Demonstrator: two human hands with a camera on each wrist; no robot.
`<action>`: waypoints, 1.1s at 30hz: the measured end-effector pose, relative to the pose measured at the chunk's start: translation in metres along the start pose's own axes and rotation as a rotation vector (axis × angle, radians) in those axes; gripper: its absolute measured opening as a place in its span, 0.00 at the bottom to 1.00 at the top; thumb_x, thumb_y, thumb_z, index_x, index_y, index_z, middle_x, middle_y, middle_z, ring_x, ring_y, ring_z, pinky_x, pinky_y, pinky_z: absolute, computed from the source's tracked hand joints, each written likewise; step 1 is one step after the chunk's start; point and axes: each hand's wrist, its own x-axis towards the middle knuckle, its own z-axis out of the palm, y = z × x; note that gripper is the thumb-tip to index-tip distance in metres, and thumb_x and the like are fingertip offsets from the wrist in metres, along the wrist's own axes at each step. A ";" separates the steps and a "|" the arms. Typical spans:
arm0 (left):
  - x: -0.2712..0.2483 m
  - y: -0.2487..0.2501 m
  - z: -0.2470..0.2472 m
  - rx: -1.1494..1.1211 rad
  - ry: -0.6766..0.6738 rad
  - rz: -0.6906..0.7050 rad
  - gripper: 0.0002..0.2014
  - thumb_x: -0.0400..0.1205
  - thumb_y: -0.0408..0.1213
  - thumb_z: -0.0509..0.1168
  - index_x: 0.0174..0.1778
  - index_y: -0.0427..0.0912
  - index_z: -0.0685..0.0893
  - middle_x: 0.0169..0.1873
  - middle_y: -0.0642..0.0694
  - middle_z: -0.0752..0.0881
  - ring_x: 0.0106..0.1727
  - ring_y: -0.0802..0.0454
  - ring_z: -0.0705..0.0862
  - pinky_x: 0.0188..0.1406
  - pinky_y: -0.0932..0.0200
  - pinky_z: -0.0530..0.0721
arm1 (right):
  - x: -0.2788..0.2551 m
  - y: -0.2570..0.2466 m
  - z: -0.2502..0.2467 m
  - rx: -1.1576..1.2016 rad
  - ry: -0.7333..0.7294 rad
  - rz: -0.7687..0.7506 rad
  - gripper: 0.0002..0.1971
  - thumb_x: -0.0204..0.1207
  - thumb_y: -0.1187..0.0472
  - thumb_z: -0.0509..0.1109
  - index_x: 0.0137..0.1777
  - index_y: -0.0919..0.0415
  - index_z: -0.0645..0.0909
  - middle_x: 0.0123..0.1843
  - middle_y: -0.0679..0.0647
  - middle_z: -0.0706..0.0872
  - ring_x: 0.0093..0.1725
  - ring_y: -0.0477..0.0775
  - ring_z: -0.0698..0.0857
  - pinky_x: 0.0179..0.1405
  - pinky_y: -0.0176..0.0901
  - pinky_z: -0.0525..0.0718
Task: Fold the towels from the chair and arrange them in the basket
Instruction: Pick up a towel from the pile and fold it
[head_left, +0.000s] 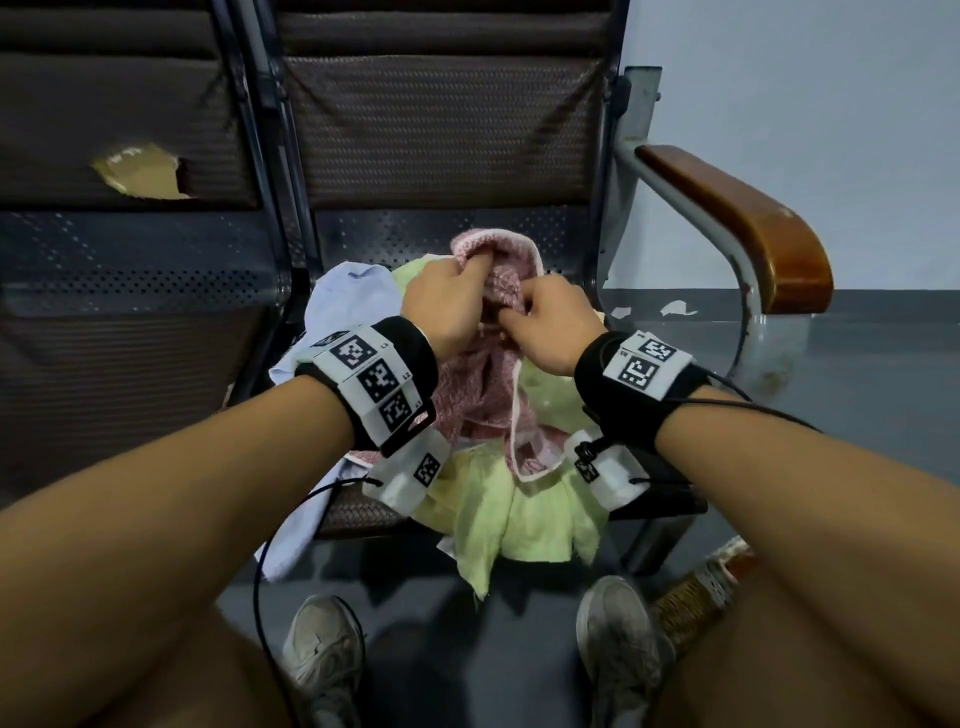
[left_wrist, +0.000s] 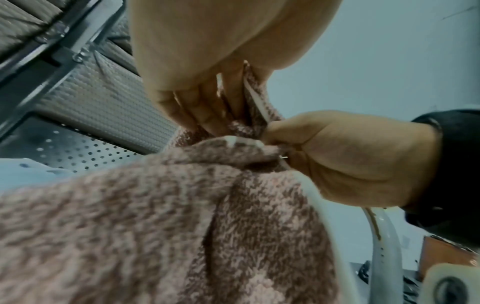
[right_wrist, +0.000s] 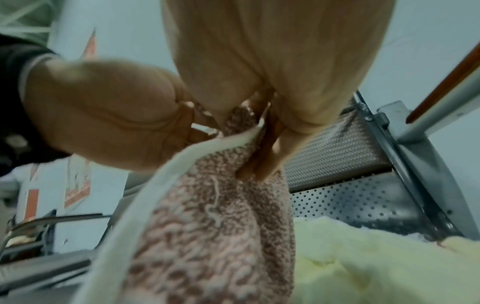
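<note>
While both hands pinch it, pink towel hangs below.

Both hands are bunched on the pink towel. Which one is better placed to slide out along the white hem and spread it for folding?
Probably the right hand: it pinches the pink towel right at its white hem, which runs free below it. The left hand grips bunched fabric.

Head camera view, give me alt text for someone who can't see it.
Both hands, left hand and right hand, grip a bunched pink towel lifted above a chair seat. Under it lie a pale green towel and a light blue towel. Part of a woven basket shows on the floor by the person's right shoe.
</note>
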 end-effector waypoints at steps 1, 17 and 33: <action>0.000 -0.002 -0.003 -0.017 0.043 -0.001 0.23 0.85 0.50 0.60 0.30 0.39 0.85 0.33 0.42 0.89 0.40 0.42 0.87 0.46 0.44 0.83 | 0.000 -0.002 0.000 0.079 0.003 -0.001 0.08 0.78 0.64 0.67 0.37 0.57 0.83 0.36 0.55 0.87 0.39 0.57 0.85 0.39 0.45 0.79; 0.018 -0.023 -0.030 -0.102 0.249 -0.104 0.20 0.73 0.43 0.68 0.20 0.45 0.66 0.19 0.50 0.69 0.26 0.45 0.67 0.30 0.50 0.70 | 0.015 0.019 -0.015 -0.138 0.044 0.098 0.14 0.77 0.67 0.59 0.30 0.61 0.79 0.36 0.60 0.83 0.43 0.65 0.82 0.43 0.42 0.72; 0.034 -0.055 -0.061 -0.207 0.294 -0.190 0.10 0.71 0.41 0.75 0.32 0.43 0.81 0.34 0.40 0.87 0.40 0.38 0.88 0.45 0.37 0.91 | 0.005 0.043 -0.012 -0.120 -0.290 0.069 0.10 0.78 0.59 0.70 0.36 0.56 0.87 0.28 0.51 0.87 0.29 0.47 0.86 0.32 0.40 0.81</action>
